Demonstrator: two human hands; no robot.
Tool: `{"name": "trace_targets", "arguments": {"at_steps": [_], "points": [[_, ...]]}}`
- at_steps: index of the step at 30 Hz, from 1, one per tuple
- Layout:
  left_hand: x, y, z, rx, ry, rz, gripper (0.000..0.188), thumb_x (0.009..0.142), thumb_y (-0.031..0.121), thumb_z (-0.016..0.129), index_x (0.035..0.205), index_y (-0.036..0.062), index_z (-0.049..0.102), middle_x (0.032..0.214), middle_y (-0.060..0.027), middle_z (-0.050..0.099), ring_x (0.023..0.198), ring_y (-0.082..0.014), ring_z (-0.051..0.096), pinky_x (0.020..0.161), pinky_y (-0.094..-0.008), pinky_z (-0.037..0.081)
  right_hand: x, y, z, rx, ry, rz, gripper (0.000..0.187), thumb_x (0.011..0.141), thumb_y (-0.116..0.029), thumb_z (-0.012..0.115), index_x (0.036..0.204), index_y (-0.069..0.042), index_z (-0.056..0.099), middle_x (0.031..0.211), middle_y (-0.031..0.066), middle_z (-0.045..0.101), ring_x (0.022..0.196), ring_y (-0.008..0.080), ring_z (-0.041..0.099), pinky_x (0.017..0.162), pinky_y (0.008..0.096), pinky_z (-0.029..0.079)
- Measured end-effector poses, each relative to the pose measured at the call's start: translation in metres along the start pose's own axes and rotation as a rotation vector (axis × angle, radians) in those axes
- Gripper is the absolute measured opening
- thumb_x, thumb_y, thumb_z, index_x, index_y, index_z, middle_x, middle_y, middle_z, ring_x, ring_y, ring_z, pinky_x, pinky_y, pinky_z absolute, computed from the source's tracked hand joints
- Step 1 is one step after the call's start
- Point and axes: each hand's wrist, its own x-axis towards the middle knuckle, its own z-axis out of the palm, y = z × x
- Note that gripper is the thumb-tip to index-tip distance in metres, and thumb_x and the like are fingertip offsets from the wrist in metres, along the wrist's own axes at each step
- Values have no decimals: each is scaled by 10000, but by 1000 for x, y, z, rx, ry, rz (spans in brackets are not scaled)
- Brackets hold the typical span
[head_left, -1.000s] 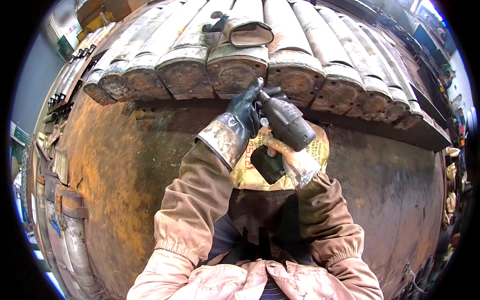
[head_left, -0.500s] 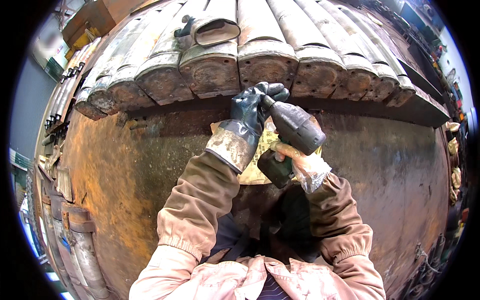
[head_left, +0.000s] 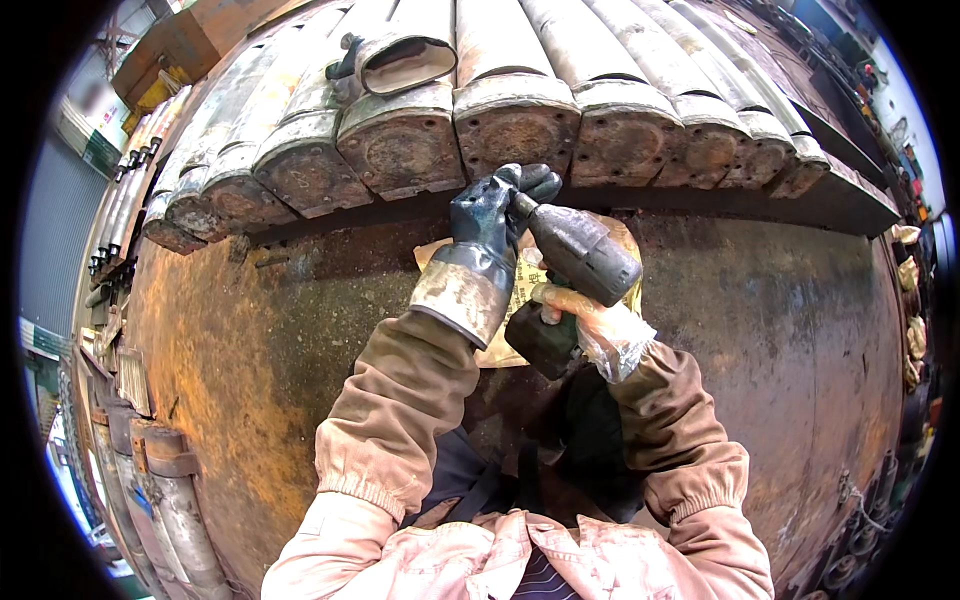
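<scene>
My left hand (head_left: 492, 225), in a dark stained work glove, is closed around the front end of a dark power tool (head_left: 578, 256). My right hand (head_left: 572, 305), in a thin clear glove, grips the tool's handle from below. The tool's nose points up at the rusty end cap of a flattened metal tube (head_left: 515, 130), one of a row of several lying side by side. Under my hands lies a crumpled yellowish sheet (head_left: 520, 300).
A big rusty curved steel surface (head_left: 250, 340) spreads below the tube row. One open-ended tube (head_left: 405, 62) lies on top of the row at left. More pipes (head_left: 165, 490) lie at the lower left. A brown box (head_left: 175, 50) sits at the upper left.
The view has shifted slightly, so the tube row sits higher and the hands more central. Both hands keep their grip on the tool, its nose still at the tube ends.
</scene>
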Motion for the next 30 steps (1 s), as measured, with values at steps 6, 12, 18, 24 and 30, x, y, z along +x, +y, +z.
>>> {"name": "trace_targets", "arguments": {"at_steps": [6,12,18,24,30], "points": [[4,1,-12,-336,55,-362,447,992,343,458,1129,-32,660,1115,-214,682,1074,-359,632,986,-498,495,0,-6,14,69,-14,4,358,837,31,684,1171,8,559,869,71,606,676,145,519,629,276,437],[12,-3,-12,-40,105,-91,414,994,302,444,1138,-37,631,1125,-233,676,1090,-400,635,986,-520,506,9,13,-1,28,-17,18,344,849,1,675,1168,12,549,853,70,616,686,149,526,659,273,441],[-4,10,1,-356,166,-389,457,1015,367,420,1201,12,640,1141,-178,695,1134,-357,627,1022,-498,475,9,7,7,75,-47,41,344,845,-3,677,1163,8,548,856,69,615,706,150,533,662,278,444],[6,7,-7,-53,256,-272,298,1009,212,471,1125,8,655,1100,-186,703,1008,-325,683,916,-452,550,8,1,9,71,40,-6,320,838,34,675,1136,10,560,868,73,602,685,156,542,641,288,453],[9,-28,-60,909,48,94,216,887,68,704,1089,-6,691,1057,-109,707,993,-171,650,855,-324,536,14,-6,8,41,105,-97,321,835,47,675,1135,5,567,902,72,585,675,153,536,638,281,457]]}}
